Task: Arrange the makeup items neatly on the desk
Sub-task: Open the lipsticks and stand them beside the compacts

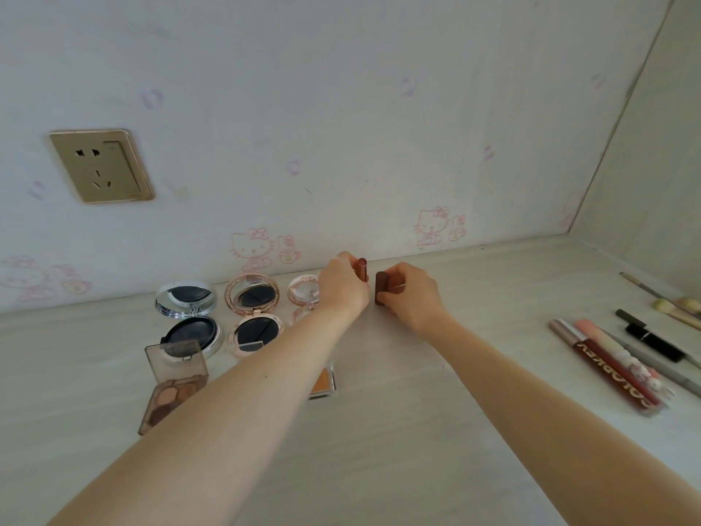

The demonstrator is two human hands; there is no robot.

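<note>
My left hand (341, 286) grips an upright rose-brown lipstick (362, 268) near the back wall. Just to its right, my right hand (413, 294) holds a dark brown lipstick tube (382, 287) standing on the desk (379, 430). To the left stand three open compacts: a silver one (187, 311), a rose-gold one (253, 317) and a pink one (303, 294) partly hidden by my left hand. An open brown eyeshadow palette (172, 385) lies in front of them. A small orange powder pan (322, 383) shows under my left forearm.
At the right lie a red lip gloss (614, 373), a pink tube (614, 349), a grey pencil (660, 370), a black lipstick (652, 341) and brushes (671, 303). A gold socket (100, 165) is on the wall. A side panel (652, 176) closes the right.
</note>
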